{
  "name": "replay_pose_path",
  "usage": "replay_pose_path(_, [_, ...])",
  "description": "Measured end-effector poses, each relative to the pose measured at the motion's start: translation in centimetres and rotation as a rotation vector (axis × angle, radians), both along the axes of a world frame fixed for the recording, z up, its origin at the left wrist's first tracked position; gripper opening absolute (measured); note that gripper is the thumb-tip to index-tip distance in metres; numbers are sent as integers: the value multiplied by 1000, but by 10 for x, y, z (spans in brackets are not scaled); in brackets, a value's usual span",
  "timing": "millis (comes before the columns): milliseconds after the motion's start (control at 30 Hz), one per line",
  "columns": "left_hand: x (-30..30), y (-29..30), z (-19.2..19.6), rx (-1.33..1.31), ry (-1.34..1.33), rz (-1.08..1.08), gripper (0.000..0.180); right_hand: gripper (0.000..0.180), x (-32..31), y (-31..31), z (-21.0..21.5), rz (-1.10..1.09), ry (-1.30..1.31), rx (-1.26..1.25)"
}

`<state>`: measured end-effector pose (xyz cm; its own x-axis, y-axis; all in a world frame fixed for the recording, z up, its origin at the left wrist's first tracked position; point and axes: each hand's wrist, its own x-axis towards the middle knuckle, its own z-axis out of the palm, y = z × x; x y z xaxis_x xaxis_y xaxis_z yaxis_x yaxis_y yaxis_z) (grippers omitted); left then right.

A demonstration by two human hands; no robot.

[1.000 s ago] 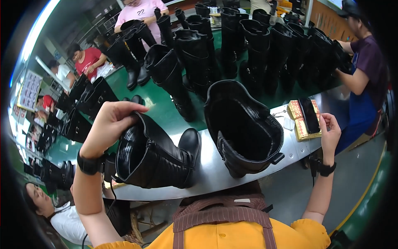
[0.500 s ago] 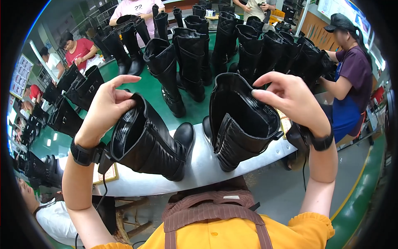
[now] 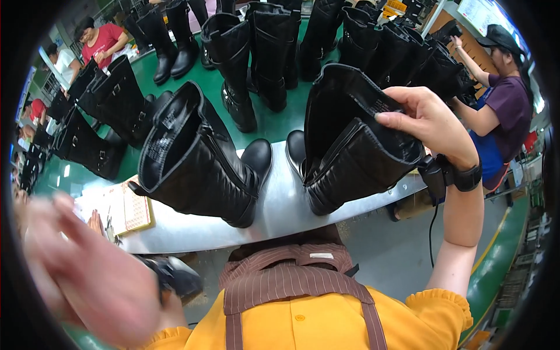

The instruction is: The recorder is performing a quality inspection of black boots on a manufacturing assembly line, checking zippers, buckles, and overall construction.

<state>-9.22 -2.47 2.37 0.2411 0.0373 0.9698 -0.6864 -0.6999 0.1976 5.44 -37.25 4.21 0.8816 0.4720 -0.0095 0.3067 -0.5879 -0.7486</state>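
Observation:
Two tall black boots stand upright on the metal table edge before me, their shafts gaping toward me. On the right boot (image 3: 361, 160), my right hand (image 3: 429, 119) pinches the shaft's top edge, thumb inside the opening and the other fingers by the rim. Nothing touches the left boot (image 3: 201, 169), whose open shaft shows a dark lining with pale print. Low on the left, away from both boots, my left hand (image 3: 93, 274) is smeared by motion, so its fingers cannot be made out.
A pale printed card pad (image 3: 135, 213) lies on the metal edge (image 3: 268, 224). Beyond it, several black boots (image 3: 227, 64) stand on the green tabletop (image 3: 291, 116). A co-worker in a dark cap (image 3: 504, 105) stands at right; one in red (image 3: 104, 44) is at far left.
My left hand has left the left boot's rim and swung down and left. My right hand remains at the right boot's rim, now holding its edge. The co-worker at right has raised an arm.

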Motion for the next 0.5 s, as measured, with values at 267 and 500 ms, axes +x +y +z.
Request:
replay_pose_path(267, [71,-106,-89,-19,969,-874,58,25,-29,-13,-9,31,-516,-51])
replay_pose_path(500, [80,-117,-118,268,898,-900,54,24,12,-26,-25,-259,-92,268])
